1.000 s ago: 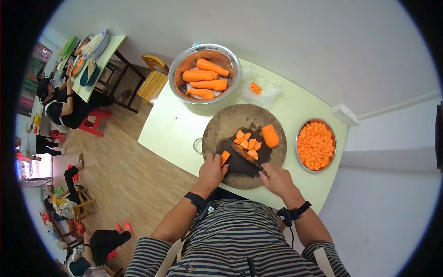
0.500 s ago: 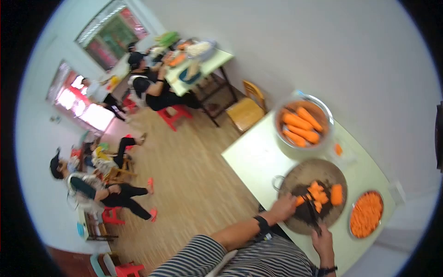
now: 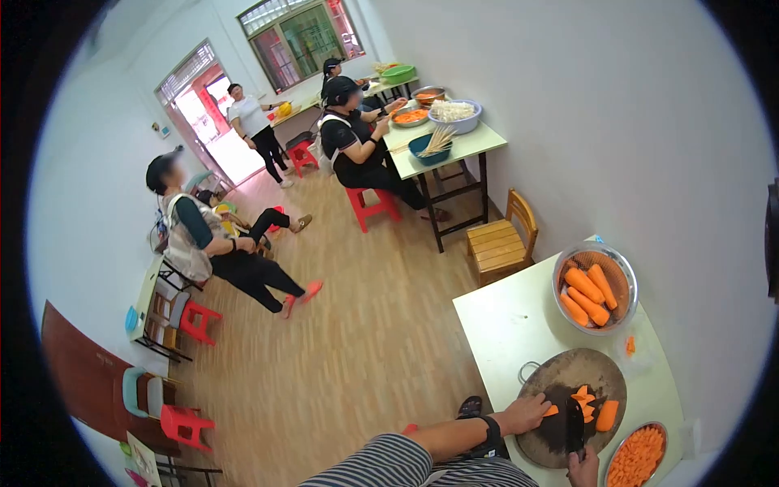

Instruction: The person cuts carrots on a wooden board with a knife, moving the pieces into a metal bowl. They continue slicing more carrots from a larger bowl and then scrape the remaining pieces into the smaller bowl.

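On the round wooden chopping board (image 3: 535, 450), my left hand (image 3: 526, 414) rests with its fingertips closed against a small carrot piece (image 3: 551, 411). My right hand (image 3: 583, 471) grips the handle of a kitchen knife (image 3: 574, 424), whose dark blade stands over the board beside cut carrot chunks (image 3: 584, 399). A thick carrot section (image 3: 607, 415) lies to the right of them. Near the lower right, a metal tray (image 3: 666, 442) holds a heap of cut carrot. Several whole peeled carrots (image 3: 586, 286) sit in a metal colander (image 3: 630, 280) behind the board.
The white table (image 3: 495, 325) stands against the wall, with a wooden chair (image 3: 497, 243) beyond it. A seated person (image 3: 353, 142) works at another table (image 3: 487, 140) with bowls and sticks. Another person (image 3: 215, 235) stands at the left; red stools (image 3: 199, 321) stand nearby.
My view has swung, so the board and table appear lower and farther right. The knife now points more straight away from me. My left hand remains at the carrot piece.
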Demonstrator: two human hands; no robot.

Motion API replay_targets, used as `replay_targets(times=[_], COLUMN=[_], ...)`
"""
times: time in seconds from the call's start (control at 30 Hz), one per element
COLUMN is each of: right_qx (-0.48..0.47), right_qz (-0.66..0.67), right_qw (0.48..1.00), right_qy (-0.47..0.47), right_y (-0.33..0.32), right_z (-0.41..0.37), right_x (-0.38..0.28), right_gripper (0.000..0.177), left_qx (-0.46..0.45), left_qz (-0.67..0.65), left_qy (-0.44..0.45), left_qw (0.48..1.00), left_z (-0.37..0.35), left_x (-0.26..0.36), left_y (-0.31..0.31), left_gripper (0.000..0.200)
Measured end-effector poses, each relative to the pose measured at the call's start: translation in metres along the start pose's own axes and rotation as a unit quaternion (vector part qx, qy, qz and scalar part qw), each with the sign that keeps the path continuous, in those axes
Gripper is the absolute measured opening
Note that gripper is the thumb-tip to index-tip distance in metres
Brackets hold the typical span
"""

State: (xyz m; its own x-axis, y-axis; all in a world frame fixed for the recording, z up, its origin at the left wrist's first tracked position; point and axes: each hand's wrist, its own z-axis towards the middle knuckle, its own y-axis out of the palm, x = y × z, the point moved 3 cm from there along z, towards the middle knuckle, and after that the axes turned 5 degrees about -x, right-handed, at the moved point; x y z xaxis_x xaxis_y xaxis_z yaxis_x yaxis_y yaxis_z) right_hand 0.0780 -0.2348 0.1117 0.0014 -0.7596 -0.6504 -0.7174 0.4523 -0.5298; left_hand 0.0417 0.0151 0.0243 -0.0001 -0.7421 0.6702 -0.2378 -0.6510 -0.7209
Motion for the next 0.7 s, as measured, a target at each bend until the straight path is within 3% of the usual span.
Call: replay_targets(times=[0.07, 0.13, 0.23, 0.27, 0.33, 0.47, 0.6, 0.67, 0.7], right_qx=[-0.002, 0.056, 0.091, 0.091, 0.062, 0.053, 0.071, 0.116, 0.118], right_qz=[0.007, -0.054, -0.048, -0.049, 0.012, 0.036, 0.039, 0.001, 0.000], right_qw=[1.000, 0.994, 0.988, 0.988, 0.998, 0.998, 0.997, 0.988, 0.988], right_qy=[0.011, -0.076, -0.111, -0.112, -0.026, -0.008, -0.010, -0.099, -0.099], right_y=[0.002, 0.007, 0.022, 0.026, 0.036, 0.050, 0.052, 0.055, 0.056], right_z=[-0.001, -0.002, -0.004, -0.007, -0.011, -0.024, -0.040, -0.046, -0.048], right_x=[0.006, 0.005, 0.015, 0.018, 0.031, 0.040, 0.027, 0.030, 0.034], right_gripper=[0.031, 0.031, 0.030, 0.030, 0.031, 0.035, 0.038, 0.041, 0.041], left_qx=[0.029, 0.056, 0.027, 0.027, 0.028, 0.056, 0.043, 0.048, 0.054], left_qz=[0.014, 0.033, 0.021, 0.004, -0.012, -0.046, -0.061, -0.063, -0.066], left_qy=[0.018, 0.036, 0.005, 0.006, 0.009, 0.014, -0.013, -0.016, -0.021], left_qw=[0.999, 0.997, 0.999, 1.000, 0.999, 0.997, 0.997, 0.997, 0.996], left_z=[0.004, 0.004, 0.000, -0.005, -0.009, -0.016, -0.018, -0.019, -0.020], left_x=[-0.008, -0.011, -0.010, -0.008, -0.008, -0.008, -0.012, -0.014, -0.014], left_y=[0.015, 0.019, 0.020, 0.018, 0.017, 0.016, 0.020, 0.023, 0.023], left_gripper=[0.027, 0.028, 0.031, 0.032, 0.033, 0.034, 0.032, 0.031, 0.031])
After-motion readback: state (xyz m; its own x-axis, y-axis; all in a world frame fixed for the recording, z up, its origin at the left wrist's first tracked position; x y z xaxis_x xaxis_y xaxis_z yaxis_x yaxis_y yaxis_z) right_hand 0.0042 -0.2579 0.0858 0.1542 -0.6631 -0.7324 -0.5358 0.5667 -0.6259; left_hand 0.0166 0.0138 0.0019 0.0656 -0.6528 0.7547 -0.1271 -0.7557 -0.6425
